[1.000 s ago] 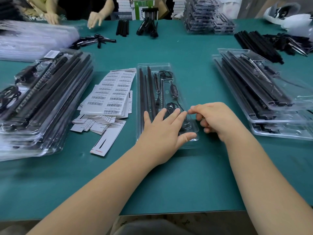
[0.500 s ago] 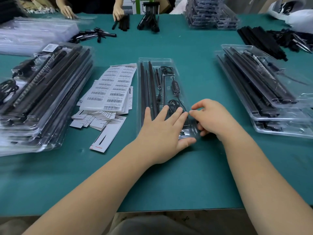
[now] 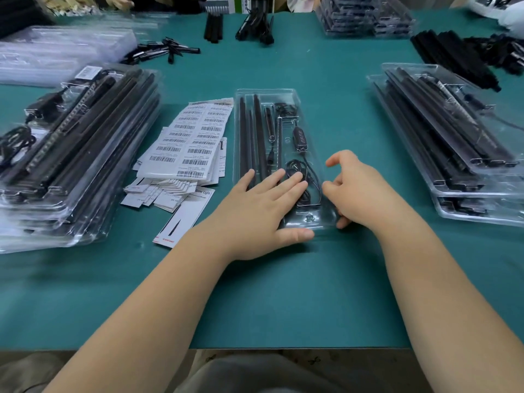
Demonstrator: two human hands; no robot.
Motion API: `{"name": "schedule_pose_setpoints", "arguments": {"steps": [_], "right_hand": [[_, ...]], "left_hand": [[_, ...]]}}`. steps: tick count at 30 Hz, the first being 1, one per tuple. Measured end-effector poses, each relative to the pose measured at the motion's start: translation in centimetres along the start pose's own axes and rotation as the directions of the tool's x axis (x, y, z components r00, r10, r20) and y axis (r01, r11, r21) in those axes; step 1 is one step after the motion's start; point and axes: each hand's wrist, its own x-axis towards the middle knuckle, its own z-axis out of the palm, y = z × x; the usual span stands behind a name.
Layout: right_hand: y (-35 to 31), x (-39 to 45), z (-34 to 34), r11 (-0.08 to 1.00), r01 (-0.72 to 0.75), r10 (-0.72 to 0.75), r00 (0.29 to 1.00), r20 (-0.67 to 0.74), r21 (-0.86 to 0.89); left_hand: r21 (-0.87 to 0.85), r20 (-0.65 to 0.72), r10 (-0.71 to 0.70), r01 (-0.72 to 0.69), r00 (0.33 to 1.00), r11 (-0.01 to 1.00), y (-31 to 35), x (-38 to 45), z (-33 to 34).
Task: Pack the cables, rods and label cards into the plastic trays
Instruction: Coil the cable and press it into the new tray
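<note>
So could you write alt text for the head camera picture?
A left hand presses flat on a clear plastic tray of black rods and a coiled cable, while the right hand grips its edge. Barcode labels lie to the left.

A clear plastic tray (image 3: 266,93) lies lengthwise, its near end under straight fingers (image 3: 283,181). Black rods (image 3: 256,131) fill the lanes beyond those fingertips; a coiled black cable (image 3: 304,177) sits just beside them. Barcode label cards (image 3: 192,143) lie fanned off to their outer side.
</note>
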Motion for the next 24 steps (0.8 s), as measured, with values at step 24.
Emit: {"name": "schedule_pose_setpoints", "arguments": {"steps": [24], "right_hand": [[0.1,0.0,0.1,0.987,0.162,-0.158,0.980,-0.123,0.025]], "left_hand": [[-0.307,-0.202,-0.772,0.710,0.602,0.634,-7.9,-0.9,-1.3]]}}
